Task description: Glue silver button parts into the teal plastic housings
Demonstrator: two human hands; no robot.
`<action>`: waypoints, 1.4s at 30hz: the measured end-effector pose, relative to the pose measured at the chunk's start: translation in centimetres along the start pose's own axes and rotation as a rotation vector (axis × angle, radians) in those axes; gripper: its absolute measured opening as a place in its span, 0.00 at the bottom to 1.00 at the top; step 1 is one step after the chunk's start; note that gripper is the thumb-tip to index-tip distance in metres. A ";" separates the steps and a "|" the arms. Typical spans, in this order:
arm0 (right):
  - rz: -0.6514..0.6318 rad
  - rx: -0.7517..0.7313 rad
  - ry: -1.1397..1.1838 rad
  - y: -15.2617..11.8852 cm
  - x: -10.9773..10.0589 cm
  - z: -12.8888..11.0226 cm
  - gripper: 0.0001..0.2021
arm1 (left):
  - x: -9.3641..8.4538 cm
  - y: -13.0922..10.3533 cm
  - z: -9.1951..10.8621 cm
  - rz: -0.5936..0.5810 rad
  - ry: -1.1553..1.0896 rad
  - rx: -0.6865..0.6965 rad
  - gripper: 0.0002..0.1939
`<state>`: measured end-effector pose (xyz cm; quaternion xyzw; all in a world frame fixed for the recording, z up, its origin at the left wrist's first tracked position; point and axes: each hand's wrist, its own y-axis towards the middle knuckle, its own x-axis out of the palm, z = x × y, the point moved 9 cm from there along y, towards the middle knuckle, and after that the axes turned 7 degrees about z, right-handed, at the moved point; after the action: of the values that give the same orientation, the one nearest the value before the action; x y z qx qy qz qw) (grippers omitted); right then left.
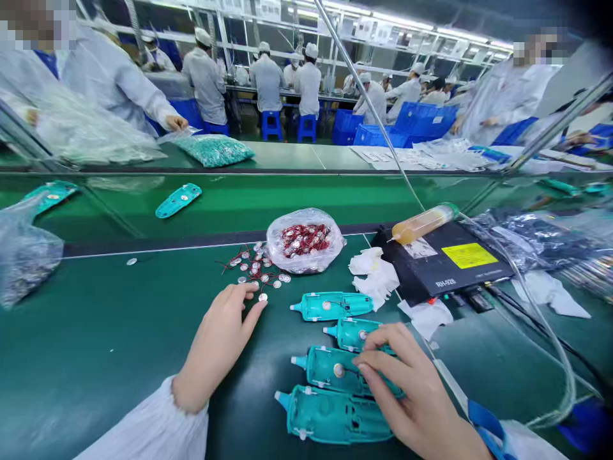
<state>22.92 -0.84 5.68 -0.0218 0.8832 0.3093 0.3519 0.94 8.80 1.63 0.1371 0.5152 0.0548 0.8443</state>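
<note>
Bright, even light from ceiling strip lamps (407, 24); soft shadows only. Strong wide-angle bending at edges. Glare on plastic bags (90, 131); corners blurred.

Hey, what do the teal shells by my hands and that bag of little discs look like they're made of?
Teal shells: likely moulded plastic, smooth with a slight sheen and crisp ribs inside. Bag: thin clear plastic film, crinkled and glossy. The discs look metallic, silvery and reflective, with thin red wires.
</note>
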 end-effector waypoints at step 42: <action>-0.065 -0.004 -0.150 -2.8 3.0 -1.1 0.09 | 1.6 -9.1 7.3 -0.199 -0.416 0.127 0.06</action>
<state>20.73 -3.23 2.94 -0.0279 0.8525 0.3005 0.4267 7.67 -0.82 0.78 0.1465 0.3435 -0.0907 0.9232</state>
